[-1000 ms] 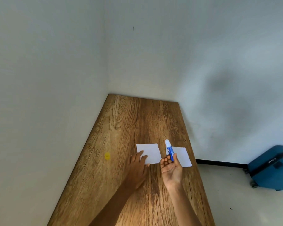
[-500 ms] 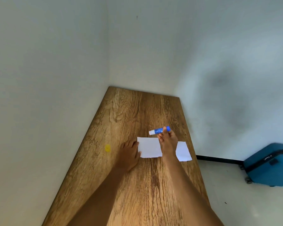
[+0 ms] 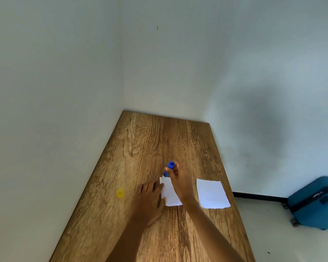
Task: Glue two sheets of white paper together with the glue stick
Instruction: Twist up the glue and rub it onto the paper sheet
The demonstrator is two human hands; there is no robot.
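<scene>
Two white paper sheets lie on the wooden table (image 3: 151,140). The left sheet (image 3: 169,195) is partly covered by both hands; the right sheet (image 3: 212,193) lies bare near the table's right edge. My right hand (image 3: 180,181) grips the blue glue stick (image 3: 169,168), tilted with its lower end at the left sheet's far corner. My left hand (image 3: 150,197) rests flat, fingers spread, on the left sheet's left edge.
A small yellow cap (image 3: 120,192) lies on the table left of my hands. White walls close in on the left and far side. A blue suitcase (image 3: 314,203) stands on the floor to the right of the table.
The glue stick turned from pointing left to tip-down on the left sheet's far corner. My right hand drew off the right sheet, which now lies uncovered. My left hand stays on the left sheet.
</scene>
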